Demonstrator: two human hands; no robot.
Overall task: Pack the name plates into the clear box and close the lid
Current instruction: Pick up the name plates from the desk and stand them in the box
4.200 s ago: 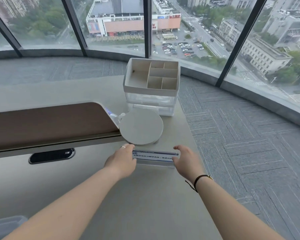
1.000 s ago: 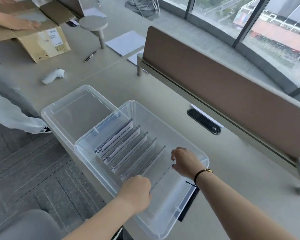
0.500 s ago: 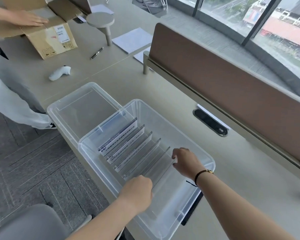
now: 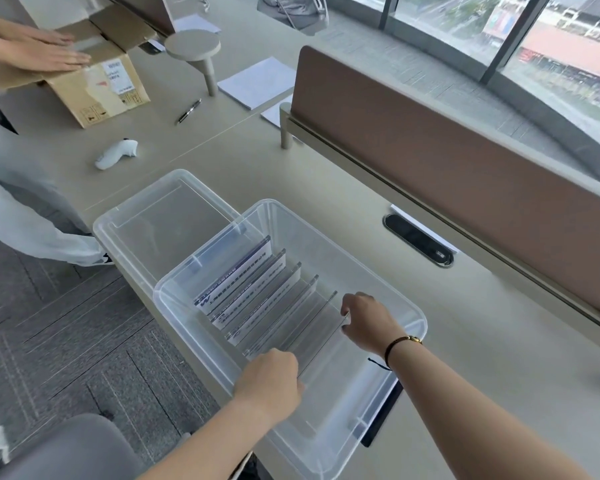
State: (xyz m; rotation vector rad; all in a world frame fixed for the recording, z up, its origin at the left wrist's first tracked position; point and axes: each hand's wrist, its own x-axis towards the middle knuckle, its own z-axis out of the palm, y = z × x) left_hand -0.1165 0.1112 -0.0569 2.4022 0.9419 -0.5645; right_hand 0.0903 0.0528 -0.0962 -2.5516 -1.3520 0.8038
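The clear box [image 4: 388, 296] stands on the desk near its front edge. Several clear name plates [image 4: 253, 292] with blue-and-white labels lean in a row inside it. The nearest name plate [image 4: 321, 341] is held at both ends: my left hand [image 4: 271, 382] grips its near end, my right hand [image 4: 368, 323] its far end, both inside the box. The clear lid [image 4: 163, 220] lies flat on the desk just beyond the box, touching it.
A brown divider panel [image 4: 447, 157] runs along the right. Another person's hands [image 4: 45, 53] press on a cardboard box [image 4: 97, 88] at the far left. A white controller [image 4: 116, 154], a pen [image 4: 189, 111], papers [image 4: 257, 81] and a round stand [image 4: 193, 46] lie beyond. A grey chair [image 4: 66, 452] is below left.
I carried one name plate from the far end of the desk to the box. Over the last second both hands lowered it into the row, behind the others.
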